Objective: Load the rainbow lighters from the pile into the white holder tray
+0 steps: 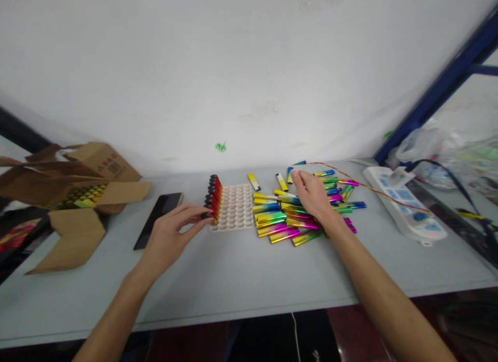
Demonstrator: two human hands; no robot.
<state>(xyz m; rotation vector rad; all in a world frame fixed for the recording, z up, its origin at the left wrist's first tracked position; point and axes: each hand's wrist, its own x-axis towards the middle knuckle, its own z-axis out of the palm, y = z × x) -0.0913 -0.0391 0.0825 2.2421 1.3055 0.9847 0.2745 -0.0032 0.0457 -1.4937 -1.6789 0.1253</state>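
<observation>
A white tray of round holes [236, 207] lies at the middle of the table. Along its left edge stands a row of slim red-and-yellow sticks with black tops [213, 196], whose exact kind I cannot tell. My left hand [169, 237] pinches the black-topped stick [206, 215] at the near end of that row, between thumb and fingers. To the tray's right spreads a pile of flat shiny sticks [272, 230] in yellow, blue, green and pink. My right hand [311, 193] is over the pile, its fingers curled; whatever they hold is hidden.
A black phone [159, 217] lies left of the tray. Further left stands an open cardboard box [112, 165] with yellow-green sticks inside. At right are a white power strip [404, 204], a thin red-yellow wire [350, 179] and plastic bags [424, 144]. A white wall rises behind.
</observation>
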